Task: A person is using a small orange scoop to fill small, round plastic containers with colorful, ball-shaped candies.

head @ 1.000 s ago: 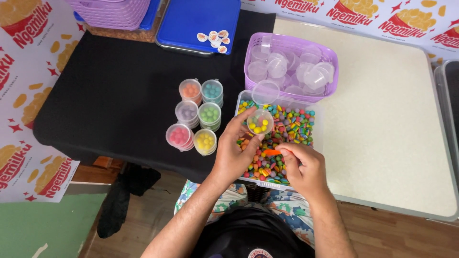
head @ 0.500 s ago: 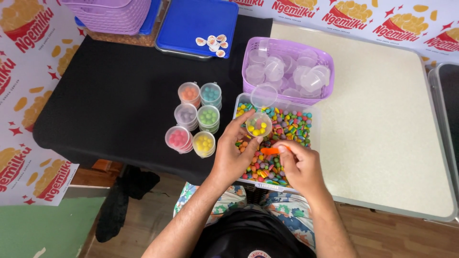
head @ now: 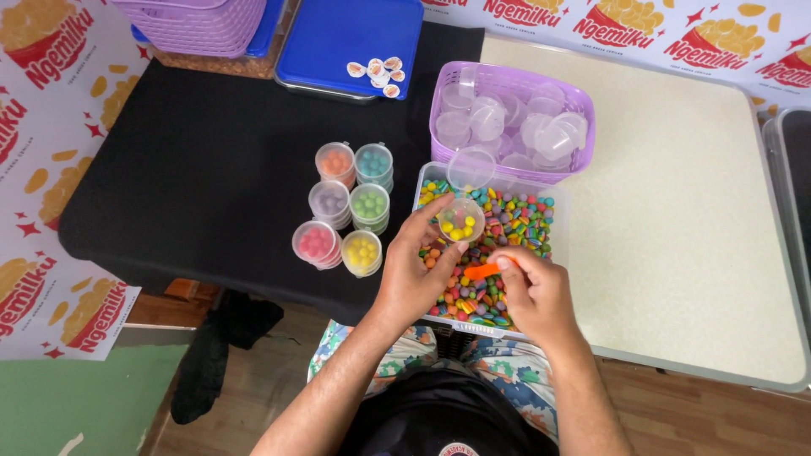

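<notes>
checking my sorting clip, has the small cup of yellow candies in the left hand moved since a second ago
No. The cup of yellow candies sits in the left hand at the same spot over the clear candy tray, just below the empty cup on the tray's far rim.

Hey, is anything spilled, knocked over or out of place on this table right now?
Nothing stands out. The six filled cups stand upright in pairs, the candies stay inside the tray, and the left hand holds a small cup level over it.
</notes>
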